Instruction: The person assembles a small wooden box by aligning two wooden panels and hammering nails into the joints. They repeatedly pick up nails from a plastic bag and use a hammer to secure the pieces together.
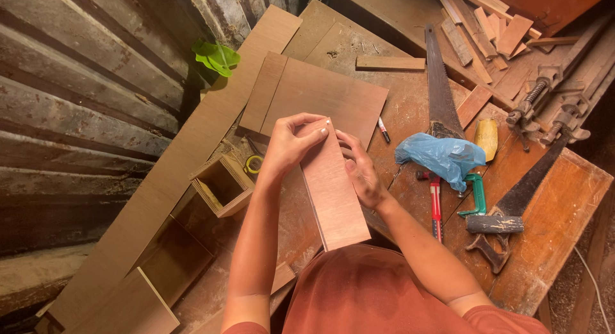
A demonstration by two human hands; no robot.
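**Both hands steady a narrow plywood board above the tabletop**

The person holds a narrow plywood board (pixel 333 190) lengthwise in front of the body, its near end close to the orange shirt and its far end raised toward the larger sheets. The left hand (pixel 289 145) is closed over the far left corner, fingers curled across the top face. The right hand (pixel 362 174) grips the right edge near the far end, thumb on top.

The board looks thin, stiff and light, with a smooth face that could slide under dry fingers; its edges and corners look the surest places to hold, as both hands do now. Thin ply of this kind would probably flex or chip at the corners if knocked.

Around it the tabletop (pixel 551 206) is crowded. A large plywood sheet (pixel 320 93) lies just beyond the hands, a small open wooden box (pixel 224 183) stands to the left, and a marker pen (pixel 384 130) lies near the sheet. To the right are a handsaw (pixel 441 90), a blue plastic bag (pixel 439 156), a red utility knife (pixel 436 209), a green clamp (pixel 477 196) and a heap of wood offcuts (pixel 487 23).
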